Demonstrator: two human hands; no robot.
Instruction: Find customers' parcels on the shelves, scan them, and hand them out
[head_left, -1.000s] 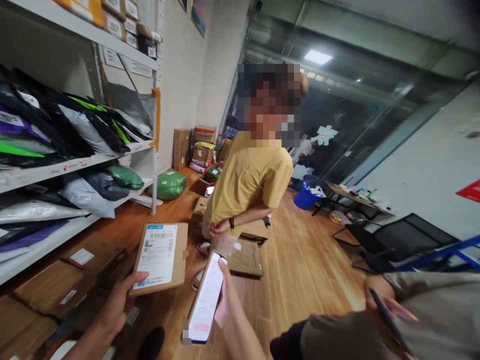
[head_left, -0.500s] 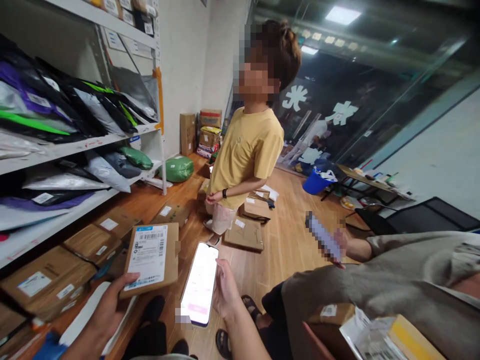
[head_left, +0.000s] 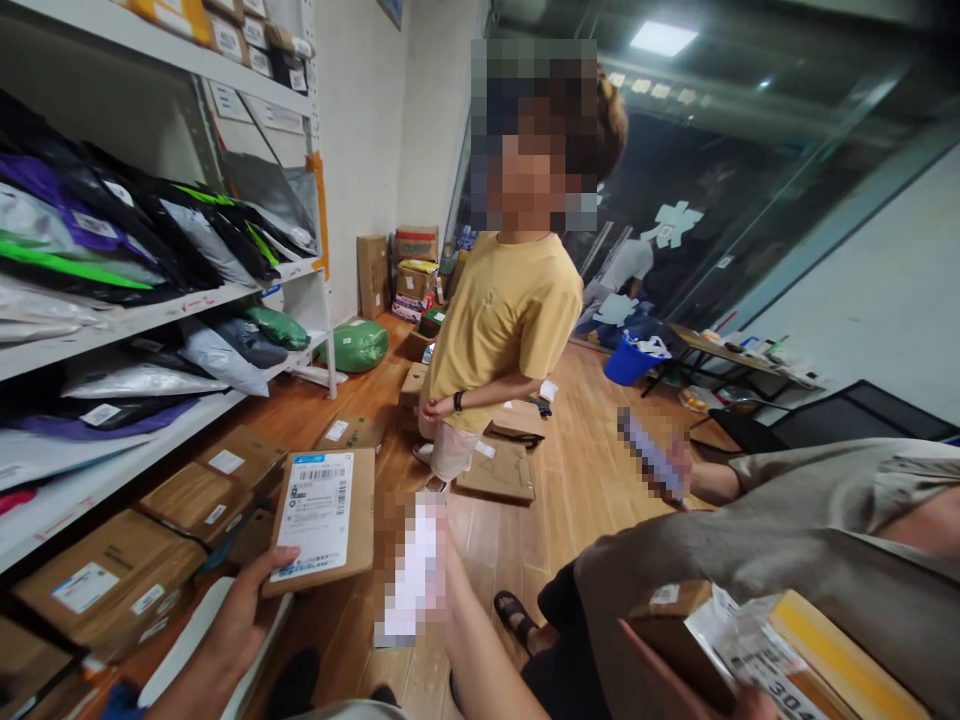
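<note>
Clasping one cardboard box [head_left: 322, 525] in the left hand [head_left: 240, 612] and one smartphone [head_left: 411, 580] in the right hand [head_left: 441, 562], with one blue bucket [head_left: 628, 362] and one green bundle [head_left: 358, 345] on the floor [head_left: 581, 480] beyond. Pinning the box under the left thumb [head_left: 285, 556], near the lower-left corner of one white label [head_left: 319, 500], with the other fingers hidden, and gripping the smartphone in blurred right fingers.

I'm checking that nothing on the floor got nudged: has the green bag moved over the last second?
No. The green bag still shows mostly to the right of the white shelf post; both shift together as the view swings.
</note>
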